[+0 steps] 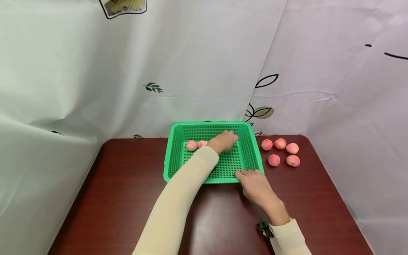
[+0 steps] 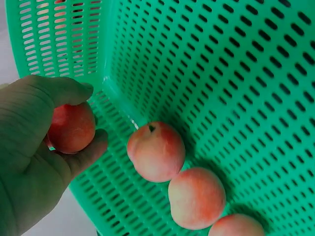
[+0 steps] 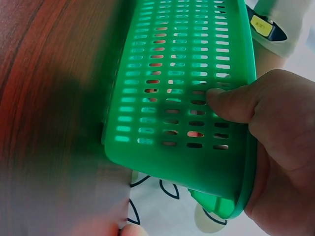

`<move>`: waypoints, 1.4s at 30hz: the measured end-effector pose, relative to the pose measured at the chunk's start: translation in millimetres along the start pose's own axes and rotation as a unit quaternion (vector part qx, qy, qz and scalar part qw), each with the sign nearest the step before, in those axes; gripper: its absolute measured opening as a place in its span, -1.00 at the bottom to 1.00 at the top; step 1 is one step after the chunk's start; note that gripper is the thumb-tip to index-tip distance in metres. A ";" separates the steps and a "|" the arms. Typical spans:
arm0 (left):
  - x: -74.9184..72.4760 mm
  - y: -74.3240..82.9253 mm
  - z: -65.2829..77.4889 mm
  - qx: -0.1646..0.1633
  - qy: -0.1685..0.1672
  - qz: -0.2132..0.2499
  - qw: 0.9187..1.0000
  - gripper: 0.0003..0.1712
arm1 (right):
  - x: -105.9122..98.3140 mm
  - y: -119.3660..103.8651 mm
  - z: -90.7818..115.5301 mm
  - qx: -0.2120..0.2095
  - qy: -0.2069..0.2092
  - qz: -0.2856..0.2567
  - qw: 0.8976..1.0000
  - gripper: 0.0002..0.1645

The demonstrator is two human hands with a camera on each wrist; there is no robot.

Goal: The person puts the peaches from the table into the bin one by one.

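A green perforated plastic basket stands at the back of the table. My left hand reaches inside it near the right back corner. In the left wrist view, thumb and fingers curl round a peach above the basket floor. Beside it, three peaches line up along the basket wall: one with a dark stem spot, a middle one and one cut off by the frame. My right hand grips the front right rim, its thumb pressed on the outer wall.
Several loose peaches lie on the dark red-brown table, right of the basket. Behind the table hangs a white cloth with leaf prints. A black device is strapped at the right wrist.
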State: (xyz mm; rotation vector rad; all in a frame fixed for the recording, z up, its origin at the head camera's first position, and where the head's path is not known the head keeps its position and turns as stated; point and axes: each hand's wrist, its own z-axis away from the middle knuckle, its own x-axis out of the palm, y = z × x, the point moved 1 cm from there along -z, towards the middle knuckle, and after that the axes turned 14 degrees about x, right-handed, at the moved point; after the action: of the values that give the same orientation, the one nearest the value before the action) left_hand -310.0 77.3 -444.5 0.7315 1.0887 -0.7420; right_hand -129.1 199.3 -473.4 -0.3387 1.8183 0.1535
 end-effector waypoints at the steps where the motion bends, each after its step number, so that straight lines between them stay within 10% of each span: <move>1: 1.6 0.8 -1.2 -0.001 -0.003 0.002 1.000 -0.47 | 0.3 -0.1 0.1 0.000 0.001 -0.001 1.000 -0.68; 42: 24.6 2.5 -19.3 -0.021 -0.031 -0.012 0.999 -0.52 | 1.1 0.3 2.0 -0.004 0.024 0.006 1.000 -0.71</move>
State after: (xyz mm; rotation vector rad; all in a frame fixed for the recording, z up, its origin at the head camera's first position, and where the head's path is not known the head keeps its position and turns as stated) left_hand -310.6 90.4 -472.9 0.6563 1.0554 -0.7555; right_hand -127.6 200.0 -474.9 -0.3401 1.8688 0.1625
